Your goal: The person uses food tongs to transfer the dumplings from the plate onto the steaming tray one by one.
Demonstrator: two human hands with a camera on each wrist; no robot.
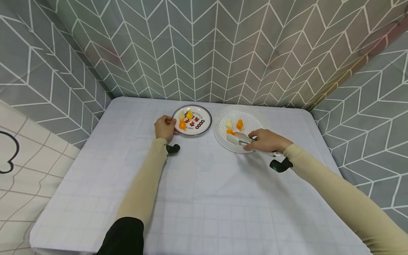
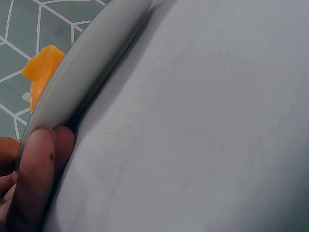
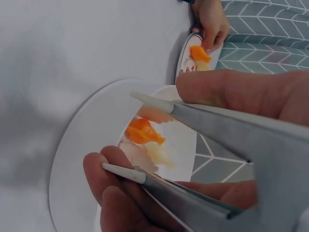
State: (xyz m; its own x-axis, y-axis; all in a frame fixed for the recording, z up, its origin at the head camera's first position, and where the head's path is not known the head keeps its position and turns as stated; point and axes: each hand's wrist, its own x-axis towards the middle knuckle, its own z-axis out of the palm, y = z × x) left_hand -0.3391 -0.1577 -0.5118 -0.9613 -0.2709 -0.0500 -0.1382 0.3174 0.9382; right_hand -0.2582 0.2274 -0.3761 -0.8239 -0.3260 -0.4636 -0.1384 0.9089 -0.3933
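Note:
My left hand (image 1: 164, 128) pinches the left edge of a small round plate (image 1: 204, 122) with a dark-lined rim and red lettering. In the left wrist view, fingers (image 2: 38, 164) lie against the plate's underside. Orange and yellow pieces (image 1: 182, 124) of soft-looking food sit on it. My right hand (image 1: 266, 140) grips metal tongs (image 3: 212, 130) with pale ends, low over a round white perforated tray (image 1: 221, 132). An orange piece (image 3: 144, 131) shows between the spread tong ends; I cannot tell whether they hold it. Another orange piece (image 1: 239, 124) and a pale yellow one (image 1: 228, 123) lie on the tray.
The plate and tray stand side by side near the far edge of a table (image 1: 197, 184) with a white cloth. Grey curtains (image 1: 204, 53) with white chevron lines hang behind and at both sides. Dark wrist mounts (image 1: 280, 165) stick out below the hands.

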